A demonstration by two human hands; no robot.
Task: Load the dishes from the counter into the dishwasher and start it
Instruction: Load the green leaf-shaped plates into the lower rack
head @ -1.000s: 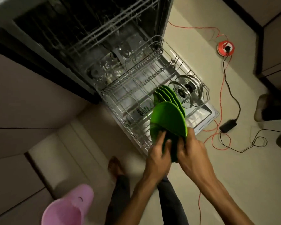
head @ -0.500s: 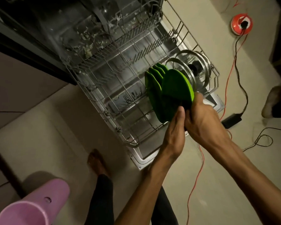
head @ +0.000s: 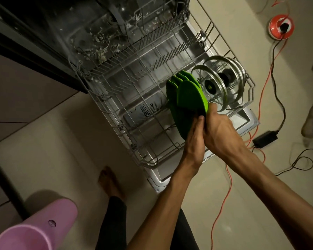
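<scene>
Green plate held edge-up between left hand and right hand.

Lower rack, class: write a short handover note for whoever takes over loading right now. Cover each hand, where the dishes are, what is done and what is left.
Left hand: holds the near edge of a green plate.
Right hand: grips the same plate from the other side.
Plate: standing on edge over the lower rack, beside other green plates already racked.
Done: green plates and two glass lids stand in the rack.
Left: seat this plate and let go; the counter is out of view, so check it for more dishes, then slide the rack in, close the door and start.
</scene>
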